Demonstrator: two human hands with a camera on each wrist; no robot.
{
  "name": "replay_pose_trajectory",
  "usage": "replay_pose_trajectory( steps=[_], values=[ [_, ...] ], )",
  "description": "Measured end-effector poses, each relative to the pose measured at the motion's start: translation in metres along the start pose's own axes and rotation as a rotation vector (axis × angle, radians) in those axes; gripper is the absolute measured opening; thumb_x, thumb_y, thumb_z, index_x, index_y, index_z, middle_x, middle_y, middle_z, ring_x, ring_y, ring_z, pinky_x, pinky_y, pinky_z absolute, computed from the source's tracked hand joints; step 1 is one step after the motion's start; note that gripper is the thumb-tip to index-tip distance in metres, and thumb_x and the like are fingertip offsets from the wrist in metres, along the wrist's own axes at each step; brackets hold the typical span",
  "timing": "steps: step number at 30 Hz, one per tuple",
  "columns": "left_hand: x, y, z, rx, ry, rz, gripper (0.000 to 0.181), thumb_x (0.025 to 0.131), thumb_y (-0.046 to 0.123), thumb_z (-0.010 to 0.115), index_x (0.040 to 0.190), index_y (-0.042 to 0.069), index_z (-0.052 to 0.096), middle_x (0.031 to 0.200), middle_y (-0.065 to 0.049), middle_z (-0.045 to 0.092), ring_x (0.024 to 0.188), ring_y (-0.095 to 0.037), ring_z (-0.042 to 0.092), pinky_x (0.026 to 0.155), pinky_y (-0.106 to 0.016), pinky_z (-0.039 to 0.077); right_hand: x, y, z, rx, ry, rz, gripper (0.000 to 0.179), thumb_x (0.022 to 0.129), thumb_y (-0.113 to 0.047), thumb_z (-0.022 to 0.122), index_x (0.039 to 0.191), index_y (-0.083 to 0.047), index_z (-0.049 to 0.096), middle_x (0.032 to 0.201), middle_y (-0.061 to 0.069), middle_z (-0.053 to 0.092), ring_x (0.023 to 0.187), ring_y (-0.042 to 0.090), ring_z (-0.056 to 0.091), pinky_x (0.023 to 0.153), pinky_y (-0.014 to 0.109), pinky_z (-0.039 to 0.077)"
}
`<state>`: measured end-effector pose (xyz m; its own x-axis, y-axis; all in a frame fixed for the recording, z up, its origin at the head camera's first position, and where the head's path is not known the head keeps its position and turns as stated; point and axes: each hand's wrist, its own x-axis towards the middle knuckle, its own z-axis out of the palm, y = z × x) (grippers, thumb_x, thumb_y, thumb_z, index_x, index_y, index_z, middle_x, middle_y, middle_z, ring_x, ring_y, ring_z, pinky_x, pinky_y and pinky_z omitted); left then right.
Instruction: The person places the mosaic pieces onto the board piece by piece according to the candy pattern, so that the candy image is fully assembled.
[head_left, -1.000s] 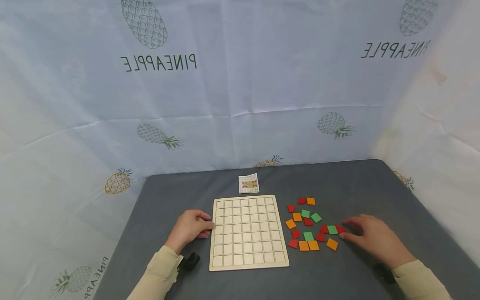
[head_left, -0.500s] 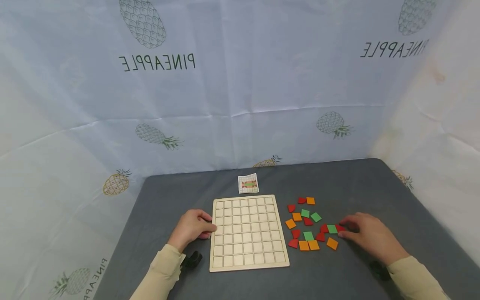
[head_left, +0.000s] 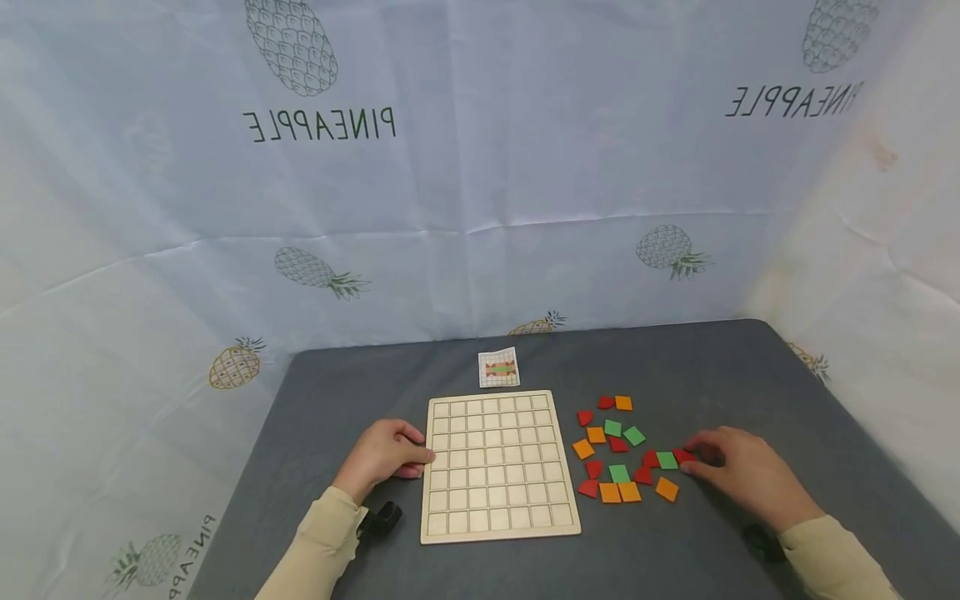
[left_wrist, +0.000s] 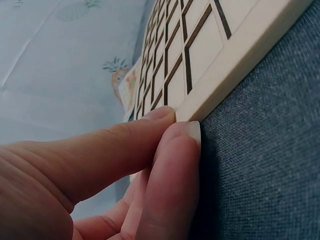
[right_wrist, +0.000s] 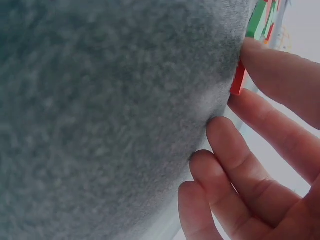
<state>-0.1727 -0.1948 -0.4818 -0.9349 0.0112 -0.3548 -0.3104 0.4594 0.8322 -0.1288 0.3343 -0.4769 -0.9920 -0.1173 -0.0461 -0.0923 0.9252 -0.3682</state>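
- Fingers (right_wrist: 275, 130) of the right hand (head_left: 750, 475) pinch the red piece (head_left: 684, 456) between thumb and forefinger; the other three are curved and slightly spread, near the table (head_left: 360, 367).
- The red piece is on the table right of the board (head_left: 491, 467), just beside a green piece (head_left: 667, 460).
- At the board's left edge, the left hand (head_left: 381, 454) pinches the rim, thumb above.
- To do this well, I'd squeeze the red piece lightly by opposite edges and leave the green piece unnudged. The left hand should only steady the rim, without tilting it.
- From the right wrist, the piece's thin side shows between the fingertips; the head view gives mostly its top.
- From the left wrist, a finger shows against the board's side, a contact the head view hides.
- Only the head view takes in the whole board.
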Motion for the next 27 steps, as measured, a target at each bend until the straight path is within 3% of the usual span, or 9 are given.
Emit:
replay_pose_trajectory(
  steps=[8,14,19,27],
  values=[
    [0.002,0.001,-0.003,-0.011,-0.022,-0.009,0.037,0.083,0.011,0.094,0.11,0.0,0.07,0.087,-0.013,0.075,0.07,-0.018,0.076,0.068,-0.035,0.067,0.0,0.0,0.002,-0.031,0.023,0.006,0.031,0.087,-0.044,0.09,0.105,-0.021,0.081,0.096,-0.003,0.071,0.085,0.014,0.064,0.071,0.043,0.058],
    [0.003,0.002,-0.007,-0.019,-0.029,-0.018,0.039,0.083,0.011,0.093,0.111,-0.001,0.069,0.088,-0.013,0.075,0.071,-0.019,0.076,0.068,-0.034,0.067,0.004,-0.001,0.002,-0.028,0.042,-0.019,0.023,0.087,-0.033,0.091,0.103,-0.02,0.081,0.095,-0.004,0.072,0.084,0.013,0.064,0.071,0.042,0.058],
    [0.004,0.0,-0.008,-0.022,-0.042,-0.012,0.041,0.084,0.011,0.093,0.113,-0.003,0.068,0.088,-0.014,0.076,0.072,-0.019,0.077,0.068,-0.033,0.068,0.004,0.003,0.0,-0.031,0.058,-0.033,0.024,0.085,-0.033,0.093,0.101,-0.019,0.081,0.092,-0.005,0.071,0.083,0.013,0.063,0.072,0.04,0.057],
    [0.005,0.0,-0.005,-0.016,-0.036,-0.012,0.039,0.082,0.011,0.095,0.109,-0.002,0.069,0.086,-0.014,0.074,0.069,-0.017,0.075,0.066,-0.034,0.067,0.013,-0.002,-0.009,0.027,0.042,-0.053,0.021,0.089,-0.029,0.09,0.105,-0.018,0.082,0.098,-0.003,0.075,0.09,0.019,0.071,0.079,0.05,0.063]
  ],
)
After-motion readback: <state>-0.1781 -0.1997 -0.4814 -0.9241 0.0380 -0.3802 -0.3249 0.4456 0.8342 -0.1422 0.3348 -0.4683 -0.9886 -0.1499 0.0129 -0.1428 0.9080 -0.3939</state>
